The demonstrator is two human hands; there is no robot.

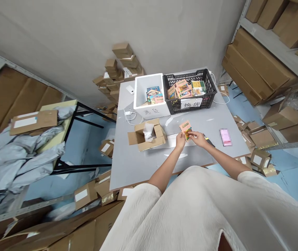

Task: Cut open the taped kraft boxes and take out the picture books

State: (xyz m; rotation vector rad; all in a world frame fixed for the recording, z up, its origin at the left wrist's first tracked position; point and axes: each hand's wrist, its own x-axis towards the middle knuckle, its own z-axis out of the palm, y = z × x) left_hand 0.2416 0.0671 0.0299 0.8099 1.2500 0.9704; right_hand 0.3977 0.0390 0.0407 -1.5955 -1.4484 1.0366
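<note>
Over the grey table, my left hand and my right hand together hold a small colourful flat box, orange-pink with bright print. The left hand grips its lower left edge, the right hand pinches its lower right side. An opened cardboard carton with white paper inside lies just to the left of my hands. Behind it stand a white foam box and a black plastic crate, both holding several similar colourful boxes.
A pink object lies on the table to my right. A white charger and cable lie near the foam box. Cardboard boxes litter the blue floor and fill shelves right and left. Grey mailer bags are heaped at left.
</note>
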